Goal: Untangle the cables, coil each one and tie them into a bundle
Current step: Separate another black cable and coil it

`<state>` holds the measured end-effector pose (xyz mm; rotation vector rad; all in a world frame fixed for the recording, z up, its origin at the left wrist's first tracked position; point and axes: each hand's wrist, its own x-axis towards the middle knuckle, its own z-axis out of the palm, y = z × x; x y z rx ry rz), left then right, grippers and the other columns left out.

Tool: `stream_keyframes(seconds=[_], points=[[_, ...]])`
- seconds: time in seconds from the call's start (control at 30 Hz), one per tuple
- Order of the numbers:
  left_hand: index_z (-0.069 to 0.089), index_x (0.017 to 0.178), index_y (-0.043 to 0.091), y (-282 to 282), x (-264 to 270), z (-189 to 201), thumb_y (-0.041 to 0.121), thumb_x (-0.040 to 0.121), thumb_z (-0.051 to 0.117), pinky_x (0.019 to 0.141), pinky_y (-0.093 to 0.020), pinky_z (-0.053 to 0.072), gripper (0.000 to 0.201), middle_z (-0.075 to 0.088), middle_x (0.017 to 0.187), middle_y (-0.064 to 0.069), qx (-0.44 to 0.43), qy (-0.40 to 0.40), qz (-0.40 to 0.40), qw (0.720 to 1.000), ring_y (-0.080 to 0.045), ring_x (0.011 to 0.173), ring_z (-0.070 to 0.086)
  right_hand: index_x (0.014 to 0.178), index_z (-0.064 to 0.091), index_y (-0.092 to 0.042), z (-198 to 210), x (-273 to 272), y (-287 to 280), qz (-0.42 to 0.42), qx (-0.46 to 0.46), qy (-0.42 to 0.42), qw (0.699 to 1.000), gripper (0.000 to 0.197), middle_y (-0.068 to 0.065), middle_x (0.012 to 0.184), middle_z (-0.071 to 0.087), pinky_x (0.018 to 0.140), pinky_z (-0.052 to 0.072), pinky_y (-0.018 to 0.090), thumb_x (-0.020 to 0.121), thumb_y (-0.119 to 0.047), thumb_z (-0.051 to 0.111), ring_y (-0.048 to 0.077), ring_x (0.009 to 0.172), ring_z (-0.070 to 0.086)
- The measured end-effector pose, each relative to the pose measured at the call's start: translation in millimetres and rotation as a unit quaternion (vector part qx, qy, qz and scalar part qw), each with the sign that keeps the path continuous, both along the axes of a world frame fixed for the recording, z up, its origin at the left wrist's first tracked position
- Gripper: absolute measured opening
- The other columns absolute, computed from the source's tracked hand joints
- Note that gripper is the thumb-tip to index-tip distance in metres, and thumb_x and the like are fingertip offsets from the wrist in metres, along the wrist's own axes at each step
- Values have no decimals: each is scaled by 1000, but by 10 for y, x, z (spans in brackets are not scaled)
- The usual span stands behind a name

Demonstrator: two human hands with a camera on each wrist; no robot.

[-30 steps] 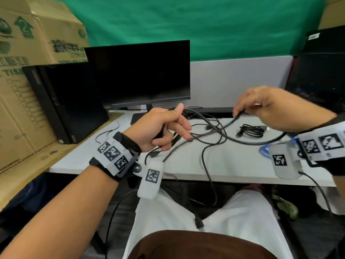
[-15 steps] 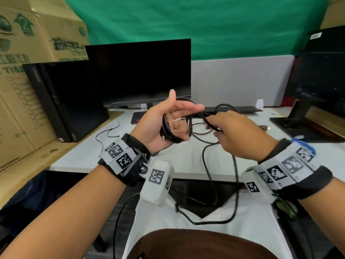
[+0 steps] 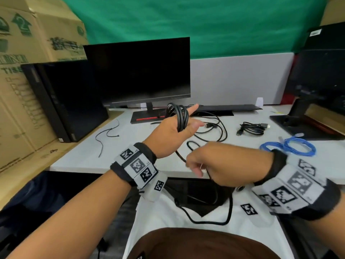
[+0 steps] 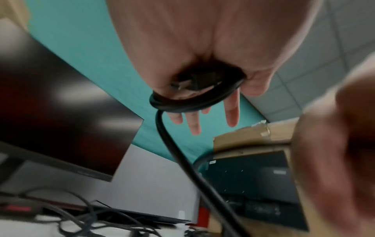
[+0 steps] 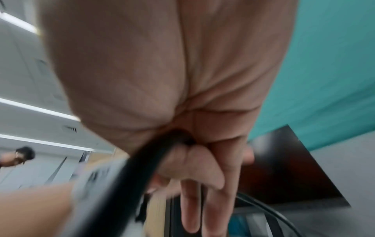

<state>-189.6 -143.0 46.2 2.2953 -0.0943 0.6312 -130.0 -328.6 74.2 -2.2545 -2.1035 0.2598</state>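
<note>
**Black cable looped on left hand, right hand feeding the slack**

Hard to see: the right hand is motion-blurred in the head view, and its wrist view is smeared too. The left wrist view is blurred at the bottom, so the loose wires on the desk can't be sorted out there. The slack of the black cable drops below the desk edge and loops over the person's lap; its far end is not clear.

No containers hold anything; the cardboard boxes at left are closed.

Left hand is raised over the white desk, fingers straight, with several turns of the black cable wrapped round it; a plug sits against the palm in the left wrist view. From the coil the cable runs down to the right hand, which is clenched round it near the desk's front edge.

On the desk: a coiled black cable and a coiled blue cable at right, well apart from the hands; more loose black cable beyond the left hand; a thin black wire at left. Behind stand a dark monitor and a black PC tower.
</note>
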Motion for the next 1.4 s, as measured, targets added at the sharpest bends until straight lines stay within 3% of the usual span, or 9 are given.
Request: stream_keyframes(seconds=[0.1,0.17,0.33,0.5,0.77,0.93,1.03,1.1,1.4], points=[[72,112,27,135,-10,-89,48,100,48,105,-33,45,33,62,133,14,26,53,49,997,2,122,57,75,48,-33,269,63,-144,-3,117,62,991,53,1,116,68,94,49,35,75,18,33,13,110,62],[71,107,29,178,-43,-117,52,100,46,78,-31,53,36,66,86,26,24,81,86,993,-4,77,70,76,55,-22,430,166,-243,-7,207,116,971,51,-3,115,71,94,50,23,81,25,36,1,112,63],[73,83,17,38,-72,-65,60,97,45,51,-22,45,53,49,48,14,7,149,65,987,-5,42,45,87,63,-9,587,404,-360,-28,392,181,902,37,2,114,70,87,55,20,89,24,46,6,106,68],[51,53,21,-234,-185,158,53,75,65,41,-15,35,41,47,51,2,-64,181,-89,977,-13,43,41,91,72,-13,404,684,-235,-124,395,-29,910,34,12,106,71,90,51,46,91,13,51,32,99,65],[39,55,24,-241,-186,305,41,92,66,37,-14,24,49,32,42,5,-182,72,-72,978,-11,33,25,115,64,-18,427,495,-244,-37,351,254,901,34,2,107,70,94,55,43,87,-37,67,21,101,67],[35,57,22,-250,-166,316,46,92,65,41,-19,19,52,25,46,4,-230,71,-45,970,-13,37,18,119,54,-40,502,285,-368,-14,194,166,967,53,-15,115,63,89,52,29,73,-48,79,9,103,65],[43,62,16,-286,-179,342,48,93,58,42,-24,14,48,28,42,5,-243,88,-62,964,-11,34,20,113,46,-38,450,262,-304,-25,162,165,973,39,-4,85,70,65,57,29,85,-32,73,11,67,69],[47,66,12,-298,-198,353,51,93,54,45,-31,13,48,30,42,3,-254,120,-76,957,-12,34,21,98,54,-28,483,306,-274,-34,224,198,954,17,12,65,64,47,48,36,88,-34,68,20,47,52],[33,55,20,-435,-276,406,33,101,49,42,-17,21,50,29,39,6,-182,182,-205,944,-12,34,19,64,56,6,438,625,-189,-108,528,195,819,63,10,56,47,44,28,18,57,-51,81,6,49,33]])
